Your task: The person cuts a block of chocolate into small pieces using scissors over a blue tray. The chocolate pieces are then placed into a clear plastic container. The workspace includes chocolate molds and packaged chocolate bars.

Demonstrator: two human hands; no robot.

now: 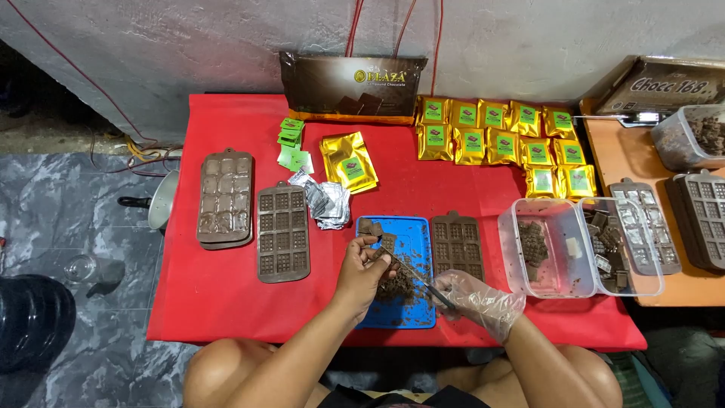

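Red table (pixel 226 302) — left hand (pixel 362 268) grips chocolate (pixel 375 243), right hand (pixel 472 298) a knife (pixel 423 281).

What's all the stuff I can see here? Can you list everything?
red table: one, centre
blue cutting board: one, front
chocolate pieces: brown pile, on board
brown chocolate moulds: three on red table, more far right
gold foil pouches: many, back right
silver foil wrappers: small pile, middle
clear plastic tubs: two, right
dark chocolate bag: one, against wall
left hand: bare, holding chocolate
right hand: clear glove, holding knife
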